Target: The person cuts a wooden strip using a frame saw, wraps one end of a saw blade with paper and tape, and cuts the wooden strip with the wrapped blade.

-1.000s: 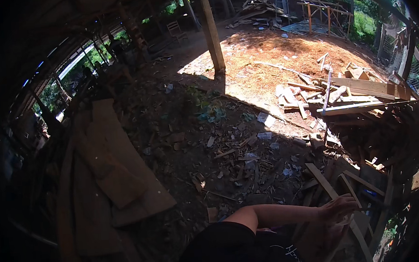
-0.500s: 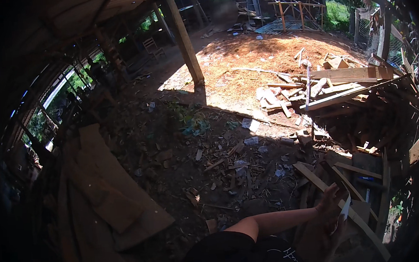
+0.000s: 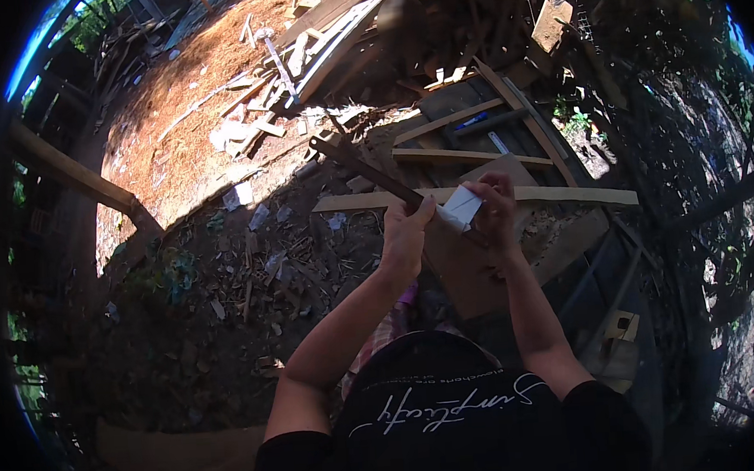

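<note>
My left hand point(image 3: 406, 238) is closed around a long, narrow dark bar point(image 3: 364, 171) that angles up and away to the left; I cannot make out its material. My right hand point(image 3: 495, 211) grips a folded white sheet point(image 3: 459, 207) against the lower end of the bar. Just beyond both hands lies a long pale wooden slat point(image 3: 578, 197). Under my right arm is a brown board point(image 3: 559, 246), with short battens point(image 3: 448, 126) and a small blue object point(image 3: 470, 121) on dark panels farther forward.
A heap of broken planks point(image 3: 330, 31) lies ahead beside sunlit wood shavings point(image 3: 170, 93). A wooden post point(image 3: 88, 171) stands at left. Scraps litter the dark dirt point(image 3: 201, 324). A flat board point(image 3: 174, 451) lies at lower left, and wire mesh and trees line the right side.
My view has tilted down and swung right. Both forearms now show, and the white sheet is more fully visible in my right hand, with the dark bar angled away from me.
</note>
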